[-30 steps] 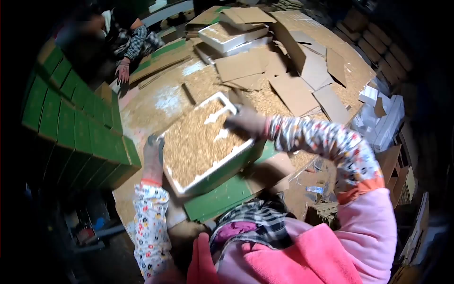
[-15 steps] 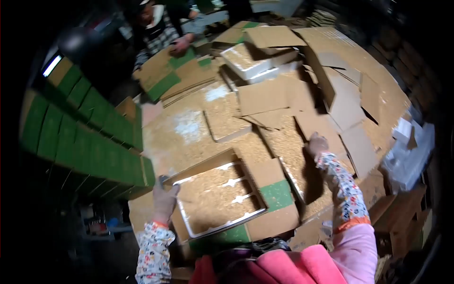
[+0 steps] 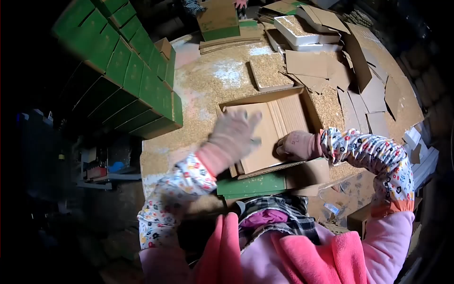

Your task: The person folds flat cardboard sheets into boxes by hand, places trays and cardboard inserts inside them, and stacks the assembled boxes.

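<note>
An open cardboard box [image 3: 309, 106] stands on the worktable near me, with green flaps [image 3: 253, 185] on its near side. Flat cardboard sheets [image 3: 262, 128] lie inside and cover whatever is beneath. My left hand [image 3: 234, 135], gloved and slightly blurred, is over the box's left part with its fingers spread and nothing held. My right hand [image 3: 299, 145], also gloved, rests on the cardboard in the right part, fingers curled down; what they hold, if anything, is hidden. Just behind the box lies a white-edged tray [image 3: 271, 71] full of tan granules.
Green boxes [image 3: 135, 71] are stacked at the left. White trays [image 3: 300, 33] and loose cardboard [image 3: 307, 64] occupy the back right. Tan granules cover much of the table [image 3: 198, 102]. Across it, a person's hand [image 3: 240, 4] shows near an upright box [image 3: 218, 21].
Cardboard now covers the granules and white divider seen in the box. My left hand has moved from the box's left edge to above it; my right hand has come from the right-hand cardboard into the box.
</note>
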`<state>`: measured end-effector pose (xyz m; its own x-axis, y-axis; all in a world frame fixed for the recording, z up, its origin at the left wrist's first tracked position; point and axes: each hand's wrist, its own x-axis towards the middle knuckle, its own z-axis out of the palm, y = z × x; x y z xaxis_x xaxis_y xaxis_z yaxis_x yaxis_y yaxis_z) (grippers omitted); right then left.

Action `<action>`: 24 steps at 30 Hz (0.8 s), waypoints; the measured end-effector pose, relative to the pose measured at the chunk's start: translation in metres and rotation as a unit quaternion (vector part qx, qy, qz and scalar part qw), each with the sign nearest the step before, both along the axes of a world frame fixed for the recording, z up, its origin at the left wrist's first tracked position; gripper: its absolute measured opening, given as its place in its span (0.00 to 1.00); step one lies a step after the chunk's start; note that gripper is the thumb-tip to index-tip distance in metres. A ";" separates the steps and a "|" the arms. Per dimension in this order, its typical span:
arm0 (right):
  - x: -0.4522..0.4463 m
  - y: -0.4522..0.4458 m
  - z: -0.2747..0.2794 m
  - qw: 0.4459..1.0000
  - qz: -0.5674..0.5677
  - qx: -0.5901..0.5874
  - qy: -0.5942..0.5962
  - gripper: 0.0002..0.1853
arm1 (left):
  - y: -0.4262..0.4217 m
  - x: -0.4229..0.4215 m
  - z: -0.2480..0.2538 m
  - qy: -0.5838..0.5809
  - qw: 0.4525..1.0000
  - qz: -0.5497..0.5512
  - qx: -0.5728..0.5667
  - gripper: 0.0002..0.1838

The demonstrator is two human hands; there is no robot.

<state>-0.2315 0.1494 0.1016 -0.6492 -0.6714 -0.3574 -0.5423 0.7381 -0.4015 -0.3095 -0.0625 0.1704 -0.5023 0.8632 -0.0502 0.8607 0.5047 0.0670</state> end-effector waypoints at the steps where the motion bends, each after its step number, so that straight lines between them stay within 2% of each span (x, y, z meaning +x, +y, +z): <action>1: -0.001 0.000 0.005 0.998 -0.045 -0.041 -0.019 0.17 | 0.007 0.017 -0.004 -0.091 0.980 0.013 -0.175 0.33; 3: -0.007 0.005 0.016 0.983 -0.127 -0.126 -0.046 0.22 | 0.016 0.025 -0.044 -0.041 0.975 0.021 -0.219 0.42; 4: -0.007 0.002 0.020 0.975 -0.168 -0.111 0.099 0.30 | 0.023 0.016 -0.053 -0.091 0.965 -0.009 -0.244 0.42; 5: -0.003 -0.010 0.027 0.953 -0.239 0.045 0.181 0.36 | 0.031 0.010 -0.062 -0.146 0.951 -0.042 -0.270 0.42; 6: -0.007 -0.008 0.012 0.965 -0.231 0.086 0.089 0.38 | 0.037 0.012 -0.064 -0.128 0.945 -0.047 -0.296 0.42; 7: -0.012 0.000 -0.005 0.968 -0.221 0.123 -0.006 0.41 | 0.041 0.008 -0.064 -0.152 0.951 0.022 -0.270 0.37; 8: -0.022 0.011 0.006 0.976 -0.201 0.073 -0.036 0.38 | 0.034 -0.003 -0.061 -0.224 0.955 0.003 -0.197 0.33; 9: -0.028 0.030 0.018 0.964 -0.244 -0.094 -0.036 0.34 | 0.024 -0.019 -0.058 -0.288 0.950 -0.013 -0.118 0.29; 10: -0.027 0.057 0.029 0.925 -0.277 -0.257 -0.042 0.30 | 0.009 -0.026 -0.059 -0.182 0.982 -0.015 0.041 0.27; 11: -0.024 0.083 0.034 0.857 -0.304 -0.414 -0.053 0.26 | -0.008 -0.026 -0.062 -0.068 0.979 -0.013 0.194 0.24; 12: -0.019 0.107 0.036 0.830 -0.351 -0.433 -0.019 0.26 | -0.017 -0.026 -0.068 -0.213 0.930 0.081 0.289 0.23; 13: -0.012 0.129 0.034 0.800 -0.398 -0.449 0.014 0.27 | -0.024 -0.026 -0.077 -0.347 0.842 0.173 0.376 0.22; 14: -0.008 0.142 0.010 0.743 -0.432 -0.497 -0.120 0.28 | -0.029 -0.024 -0.090 -0.464 0.717 0.257 0.452 0.21; 15: -0.007 0.146 -0.017 0.736 -0.467 -0.433 -0.229 0.33 | -0.033 -0.018 -0.109 -0.559 0.561 0.331 0.513 0.20; 16: -0.016 0.138 -0.057 0.808 -0.460 -0.296 -0.220 0.35 | -0.034 -0.012 -0.181 -0.557 0.586 0.376 0.451 0.33; 17: -0.027 0.128 -0.089 0.866 -0.432 -0.151 -0.200 0.37 | 0.003 0.021 -0.140 -0.348 0.770 0.374 0.381 0.41; 18: -0.027 0.118 -0.100 0.883 -0.429 -0.155 -0.109 0.36 | 0.003 0.017 -0.178 -0.250 0.781 0.473 0.323 0.38; 20: -0.023 0.088 -0.087 0.840 -0.453 -0.287 -0.086 0.33 | -0.009 0.004 -0.174 -0.409 0.698 0.383 0.445 0.36; 21: -0.014 0.076 -0.064 0.769 -0.481 -0.386 -0.169 0.31 | -0.015 0.007 -0.157 -0.422 0.677 0.372 0.474 0.37; 22: -0.006 0.068 -0.074 0.689 -0.524 -0.451 -0.218 0.29 | -0.023 0.003 -0.184 -0.401 0.701 0.413 0.421 0.43; 23: 0.002 0.067 -0.088 0.596 -0.567 -0.506 -0.259 0.27 | -0.024 0.003 -0.201 -0.306 0.753 0.437 0.386 0.46; 24: 0.011 0.081 -0.111 0.571 -0.573 -0.517 -0.280 0.25 | -0.027 0.003 -0.187 -0.337 0.745 0.418 0.397 0.51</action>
<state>-0.2202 0.2303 -0.0089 -0.8518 0.0389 -0.5224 0.4870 -0.3088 -0.8170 -0.3061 -0.0899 -0.0171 -0.9724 0.1553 -0.1739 -0.0952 0.4162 0.9043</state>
